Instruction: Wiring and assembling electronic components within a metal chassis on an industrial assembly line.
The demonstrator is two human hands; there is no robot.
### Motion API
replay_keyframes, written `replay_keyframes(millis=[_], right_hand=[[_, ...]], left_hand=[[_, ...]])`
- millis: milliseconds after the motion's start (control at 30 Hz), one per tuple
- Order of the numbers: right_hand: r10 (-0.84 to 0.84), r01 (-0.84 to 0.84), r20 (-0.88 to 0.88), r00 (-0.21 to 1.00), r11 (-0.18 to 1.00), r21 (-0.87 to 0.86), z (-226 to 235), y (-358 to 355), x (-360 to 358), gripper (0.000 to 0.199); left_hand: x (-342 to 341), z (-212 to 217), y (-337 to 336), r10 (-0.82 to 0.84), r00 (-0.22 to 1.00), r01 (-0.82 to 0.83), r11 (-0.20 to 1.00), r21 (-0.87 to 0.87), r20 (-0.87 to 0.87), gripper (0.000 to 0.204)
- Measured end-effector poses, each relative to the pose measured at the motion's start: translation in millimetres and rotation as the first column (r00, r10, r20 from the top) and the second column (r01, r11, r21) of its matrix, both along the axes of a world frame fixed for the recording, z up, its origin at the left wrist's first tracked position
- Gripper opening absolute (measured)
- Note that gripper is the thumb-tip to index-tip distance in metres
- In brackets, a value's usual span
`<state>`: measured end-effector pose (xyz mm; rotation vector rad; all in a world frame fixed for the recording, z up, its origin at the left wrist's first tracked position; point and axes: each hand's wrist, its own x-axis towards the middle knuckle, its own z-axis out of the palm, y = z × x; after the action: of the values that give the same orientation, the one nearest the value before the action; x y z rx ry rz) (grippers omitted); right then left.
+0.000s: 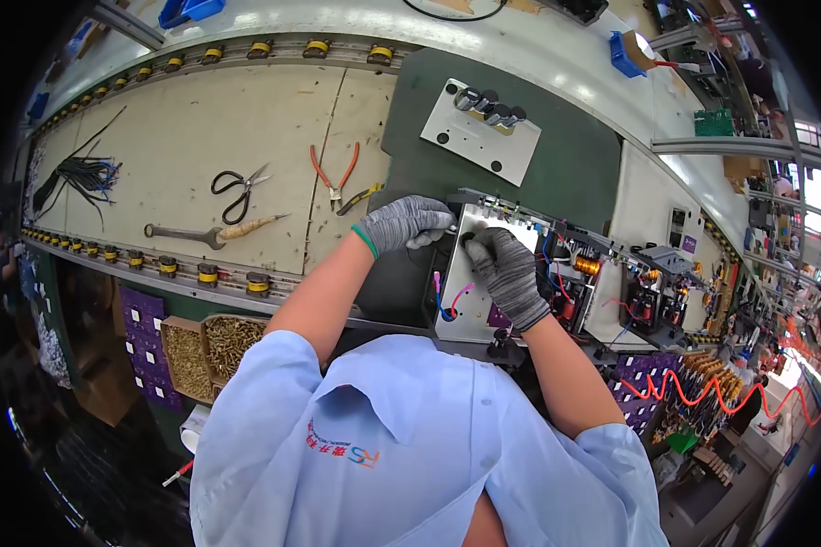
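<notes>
In front of me stands an electronic unit with a white metal panel [465,273], circuit parts along its far edge and a copper coil [587,265] on its right. My left hand [406,223], in a grey knit glove, is at the unit's far left edge, its fingers pressed together near a small light-coloured piece. My right hand [506,273], gloved alike, lies over the panel with its fingers curled down. Its fingertips are mostly hidden, so what either hand grips cannot be made out. Pink and blue wires [447,305] stick up from the panel's near left.
A white plate with black cylindrical parts [481,132] lies on the green mat [566,146] beyond. To the left lie red-handled pliers [335,178], black scissors [237,193], a wrench [187,234] and a cable bundle [77,178]. Boxes of brass fasteners [233,345] stand below the roller edge.
</notes>
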<state>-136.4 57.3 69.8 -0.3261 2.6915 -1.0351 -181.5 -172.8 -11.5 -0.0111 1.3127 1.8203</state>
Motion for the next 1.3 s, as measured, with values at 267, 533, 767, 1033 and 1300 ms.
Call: replay_keyframes(millis=[267,533,767,1033,1300], right_hand=[[-0.157,0.162,0.042,0.987,0.969,-0.189,10.4,14.1,22.6,0.024],[-0.191,0.317,0.304,0.933,0.834,-0.451,22.8,9.5,23.6,0.017],[-0.289,0.396,0.283,0.915,0.784,-0.478,26.0,6.9,26.0,0.018],[-0.174,0.228,0.191,0.966,0.922,-0.314,19.5,22.1,33.3,0.016],[-0.029,0.034,0.202,0.979,0.999,-0.025,17.6,1.8,23.7,0.023]], left_hand=[[21.7,11.9,-9.7,0.085,0.996,-0.085,0.996,-0.025,0.018,0.032],[40.7,16.1,22.5,0.164,0.964,-0.17,0.985,0.009,0.209,0.027],[38.4,8.7,20.4,0.146,0.958,-0.162,0.986,0.046,0.246,0.026],[26.9,-8.6,23.8,0.012,0.948,-0.062,0.987,0.148,0.318,0.021],[22.4,-7.6,25.7,0.02,0.944,-0.048,0.996,0.077,0.329,0.023]])
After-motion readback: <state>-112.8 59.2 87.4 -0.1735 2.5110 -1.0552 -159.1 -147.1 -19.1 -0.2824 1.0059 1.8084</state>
